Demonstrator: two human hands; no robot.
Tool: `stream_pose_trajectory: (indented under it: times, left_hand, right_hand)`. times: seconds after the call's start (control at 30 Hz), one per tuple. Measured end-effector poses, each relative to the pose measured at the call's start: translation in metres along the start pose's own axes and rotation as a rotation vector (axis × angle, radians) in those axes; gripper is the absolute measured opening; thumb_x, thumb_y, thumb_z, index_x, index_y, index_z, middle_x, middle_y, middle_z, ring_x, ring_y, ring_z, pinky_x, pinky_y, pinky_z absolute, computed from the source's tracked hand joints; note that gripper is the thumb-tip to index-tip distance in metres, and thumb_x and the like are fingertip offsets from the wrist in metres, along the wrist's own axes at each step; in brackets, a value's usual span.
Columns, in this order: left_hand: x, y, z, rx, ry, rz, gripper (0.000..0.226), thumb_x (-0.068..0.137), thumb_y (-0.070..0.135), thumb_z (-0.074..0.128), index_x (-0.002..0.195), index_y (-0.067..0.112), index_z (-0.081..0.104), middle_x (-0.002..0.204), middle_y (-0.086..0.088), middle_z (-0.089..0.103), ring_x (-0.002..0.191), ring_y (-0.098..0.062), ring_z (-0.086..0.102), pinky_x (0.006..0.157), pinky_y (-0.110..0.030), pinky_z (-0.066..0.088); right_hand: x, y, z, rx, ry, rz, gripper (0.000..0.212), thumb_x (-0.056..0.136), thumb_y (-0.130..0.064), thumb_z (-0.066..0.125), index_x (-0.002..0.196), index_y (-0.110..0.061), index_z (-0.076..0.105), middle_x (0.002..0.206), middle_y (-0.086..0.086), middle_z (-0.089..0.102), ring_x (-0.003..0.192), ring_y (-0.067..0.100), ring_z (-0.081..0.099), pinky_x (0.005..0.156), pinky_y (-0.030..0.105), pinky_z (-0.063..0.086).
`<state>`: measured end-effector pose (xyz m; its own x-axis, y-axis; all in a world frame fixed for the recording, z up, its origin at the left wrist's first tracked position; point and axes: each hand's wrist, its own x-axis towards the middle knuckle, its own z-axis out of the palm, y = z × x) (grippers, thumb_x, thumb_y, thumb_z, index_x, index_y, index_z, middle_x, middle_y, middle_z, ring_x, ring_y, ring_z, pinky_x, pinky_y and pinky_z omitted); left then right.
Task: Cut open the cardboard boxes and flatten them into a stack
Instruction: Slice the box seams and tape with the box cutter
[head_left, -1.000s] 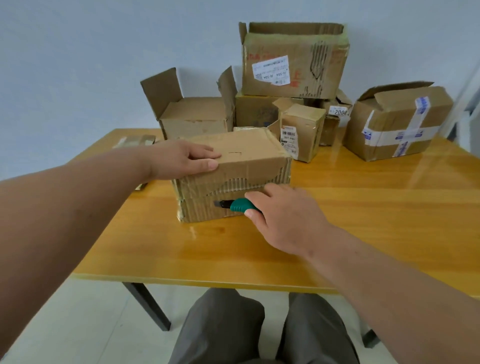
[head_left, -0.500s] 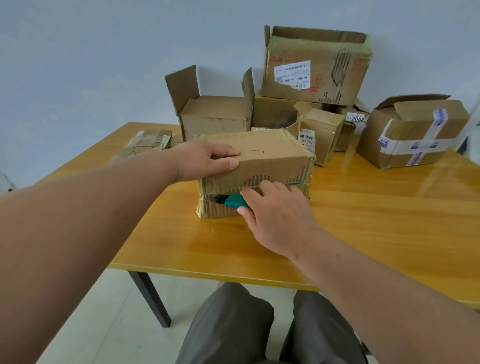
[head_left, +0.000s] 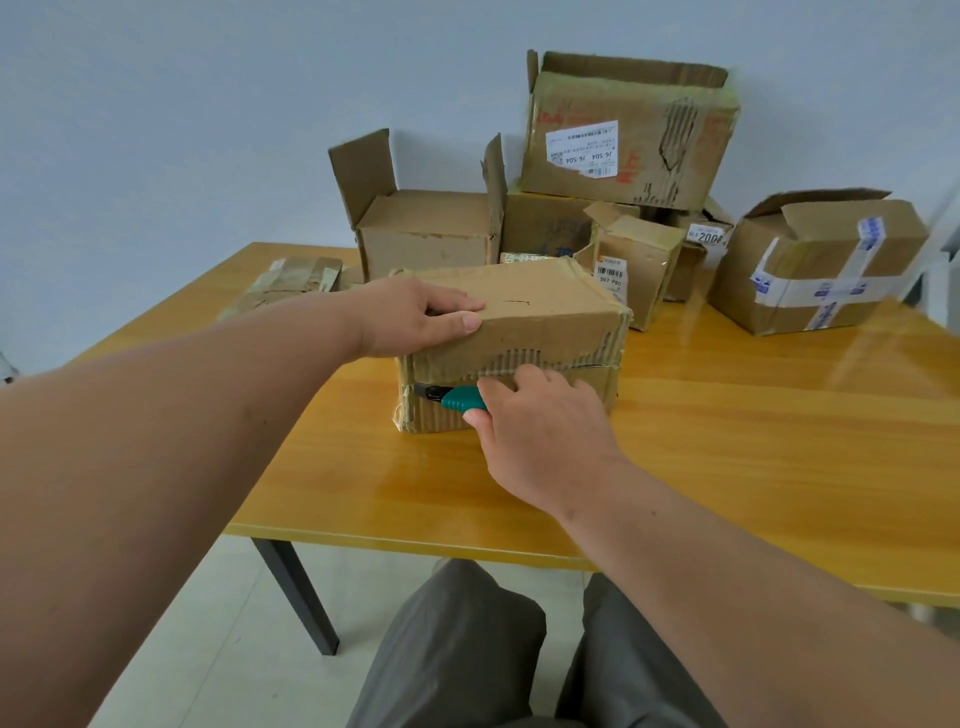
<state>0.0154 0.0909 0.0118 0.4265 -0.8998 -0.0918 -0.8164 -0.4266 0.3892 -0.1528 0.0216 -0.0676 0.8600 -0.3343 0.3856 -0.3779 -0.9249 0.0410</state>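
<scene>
right hand (head_left: 540, 436): nearest the table's front edge, wrapped round a green knife (head_left: 460, 399) against the near face of the box.
knife: its dark tip sits at the left end of the taped seam on that face; whether a blade is in the card is too small to tell.
box (head_left: 524, 312): stands mid-table, a little back from the front edge, lid shut, tape along its edges, outer paper torn to bare fluting along the seam.
left hand (head_left: 421, 314): lies over the box's top left corner, fingers flat on the lid, thumb along the top edge, pressing rather than gripping.
table (head_left: 727, 467): glossy yellow wood; the box could slide on it under a sideways pull.
handling: judged light and probably empty, stiff on the panels, weak where the paper is torn; corrugated card crushes under hard pressure. best held from above near a corner, away from the cut line, as the left hand does.
risk: a slip along the seam runs toward the left wrist.
flat card (head_left: 291, 283): a low pile near the far left corner, apparently the stack.
other boxes (head_left: 623, 135): clustered along the far edge, some with flaps open, one on top of others; a taped box (head_left: 826, 270) at far right.
</scene>
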Motion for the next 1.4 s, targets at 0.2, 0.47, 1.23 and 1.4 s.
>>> stream_pose_trajectory:
  times: [0.2,0.47,1.23,1.4]
  left_hand:
    - [-0.001,0.001,0.001,-0.032,-0.005,-0.007,0.051,0.094,0.060,0.039,0.142,0.044,0.045,0.154,0.014,0.036,0.140,-0.022,0.033,0.109,-0.043,0.033]
    - [0.001,0.008,0.003,-0.065,-0.010,-0.045,0.050,0.094,0.061,0.039,0.141,0.045,0.045,0.153,0.012,0.036,0.139,-0.024,0.034,0.109,-0.045,0.033]
    - [-0.002,0.023,0.008,-0.135,0.018,-0.084,0.044,0.096,0.053,0.043,0.139,0.043,0.047,0.151,0.012,0.038,0.138,-0.023,0.032,0.112,-0.048,0.025]
    - [-0.002,0.028,0.009,-0.132,0.023,-0.097,0.043,0.097,0.052,0.043,0.139,0.043,0.048,0.150,0.009,0.040,0.138,-0.023,0.033,0.112,-0.048,0.026]
  right_hand:
    - [-0.002,0.013,-0.005,-0.020,-0.018,0.047,0.042,0.102,-0.049,0.034,0.128,-0.025,0.057,0.106,0.003,0.061,0.093,0.020,0.058,0.077,0.036,0.045]
    - [-0.005,0.025,-0.004,-0.030,-0.011,0.049,0.044,0.102,-0.049,0.034,0.129,-0.025,0.059,0.105,0.003,0.063,0.092,0.019,0.059,0.079,0.036,0.050]
    - [-0.035,0.142,-0.019,-0.206,-0.114,0.308,0.044,0.103,-0.050,0.028,0.133,-0.028,0.052,0.092,-0.003,0.044,0.084,0.014,0.043,0.071,0.032,0.039]
    - [-0.041,0.154,-0.016,-0.200,-0.090,0.310,0.045,0.102,-0.050,0.028,0.135,-0.029,0.051,0.092,-0.004,0.045,0.083,0.014,0.042,0.071,0.031,0.039]
